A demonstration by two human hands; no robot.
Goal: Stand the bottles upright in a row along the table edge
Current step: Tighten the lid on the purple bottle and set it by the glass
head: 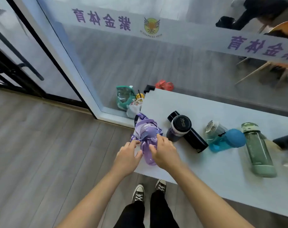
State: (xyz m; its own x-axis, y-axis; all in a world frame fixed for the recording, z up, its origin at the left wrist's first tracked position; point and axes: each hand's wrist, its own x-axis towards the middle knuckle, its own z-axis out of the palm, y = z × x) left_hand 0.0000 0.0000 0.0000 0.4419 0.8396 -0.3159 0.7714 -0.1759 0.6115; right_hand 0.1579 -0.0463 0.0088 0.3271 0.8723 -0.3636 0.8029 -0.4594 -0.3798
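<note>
The person's two forearms reach in from six o'clock, and both hands close on the purple bottle [148,145] at the left end of the tabletop [197,104]. The right hand [164,152] wraps its fingers around the clear body, thumb pressed on the near side; the left hand [127,155] pinches the purple strap [135,138] with its fingertips. The purple bottle looks upright or nearly so, its lid toward the camera, close to the tabletop's left edge. By this view the task is early: at two o'clock of it a dark cup with a black lid [178,129] appears to stand, while the black flask [191,137] beside it, the blue bottle [225,140] and the green bottle [256,148] farther toward three o'clock all lie on their sides. A clear bottle with a white cap [214,129] behind the blue one cannot be judged. No row is formed yet.
</note>
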